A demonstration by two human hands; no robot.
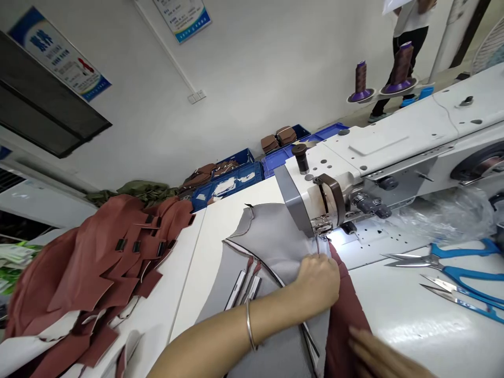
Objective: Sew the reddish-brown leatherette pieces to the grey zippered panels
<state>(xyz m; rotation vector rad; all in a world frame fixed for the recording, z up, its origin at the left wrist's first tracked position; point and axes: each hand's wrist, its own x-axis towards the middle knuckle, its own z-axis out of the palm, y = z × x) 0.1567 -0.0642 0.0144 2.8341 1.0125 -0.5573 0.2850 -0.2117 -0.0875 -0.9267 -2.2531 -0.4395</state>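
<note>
My left hand (319, 281), a bracelet on its wrist, is closed with the fingertips on the edge of a sewn cover piece, right in front of the sewing machine's needle area (321, 236). The grey backing (271, 231) of this piece faces up, with dark piping and white strips along its seams. On its right side a maroon leather panel (346, 299) runs from the presser foot toward me. My right hand (380, 354), partly cut off by the bottom edge and slightly blurred, rests on that panel with fingers stretched out. The fingertips of my left hand are partly hidden.
Blue-handled scissors (437, 260) and thread snips (452, 294) lie on the right of the table. A large pile of maroon leather pieces (129, 252) covers the left. Thread cones (402, 65), blue crates (232, 181) and a standing person (411, 31) are behind.
</note>
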